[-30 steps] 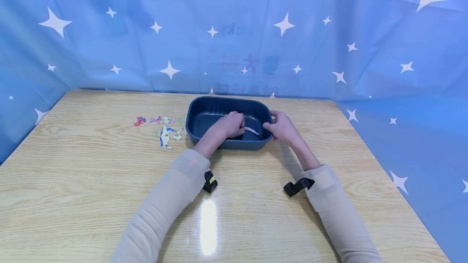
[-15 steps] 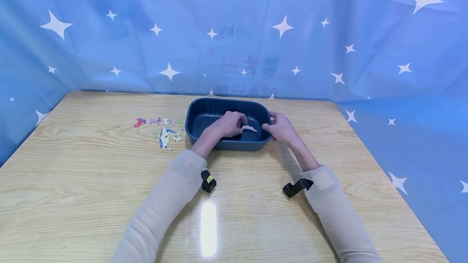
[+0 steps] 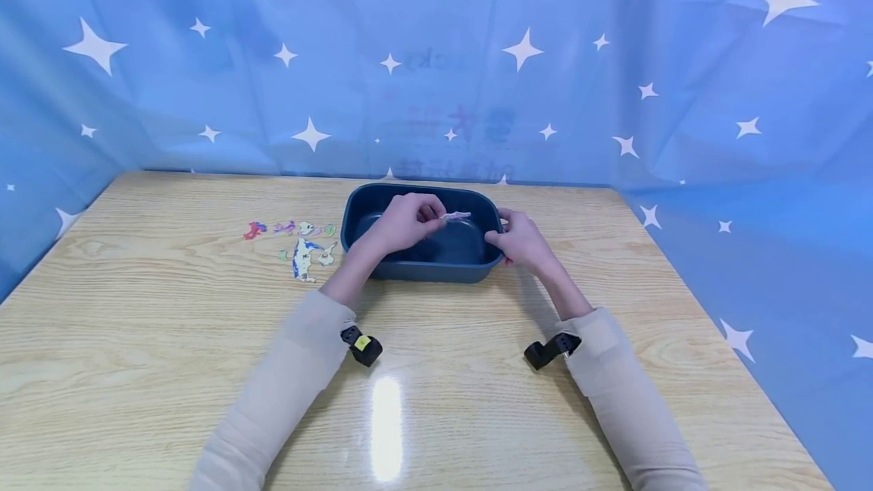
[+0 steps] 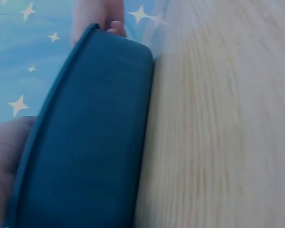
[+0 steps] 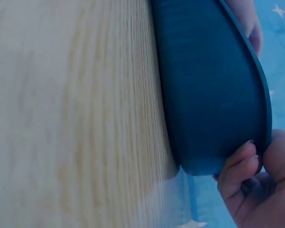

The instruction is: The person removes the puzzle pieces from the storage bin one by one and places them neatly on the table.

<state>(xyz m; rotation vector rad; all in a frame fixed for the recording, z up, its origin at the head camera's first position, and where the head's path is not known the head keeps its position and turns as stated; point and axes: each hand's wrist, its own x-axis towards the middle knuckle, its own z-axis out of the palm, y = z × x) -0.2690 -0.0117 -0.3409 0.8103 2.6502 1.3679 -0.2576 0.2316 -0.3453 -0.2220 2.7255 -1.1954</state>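
A dark blue rectangular bin (image 3: 430, 272) stands on the wooden table. Over its opening, my left hand (image 3: 402, 223) pinches a small, flat, pale pinkish cutout (image 3: 458, 215) between thumb and fingers. The cutout points right, above the bin's floor. My right hand (image 3: 525, 241) grips the bin's right end; in the right wrist view its thumb is at the rim and its curled fingers (image 5: 240, 166) lie against the outer wall. In the left wrist view the bin's side hides most of the left hand (image 4: 7, 156), and the cutout is out of sight.
Left of the bin lie several small flat colourful cutouts: a red and blue one (image 3: 255, 230), a purple one (image 3: 283, 226) and a larger white and blue one (image 3: 303, 260). A blue curtain (image 3: 239, 82) with white stars hangs behind the table (image 3: 170, 339).
My left hand has risen from the bin's floor and moved slightly left, lifting the pale cutout that lay there. My right hand has stayed on the bin's right end.
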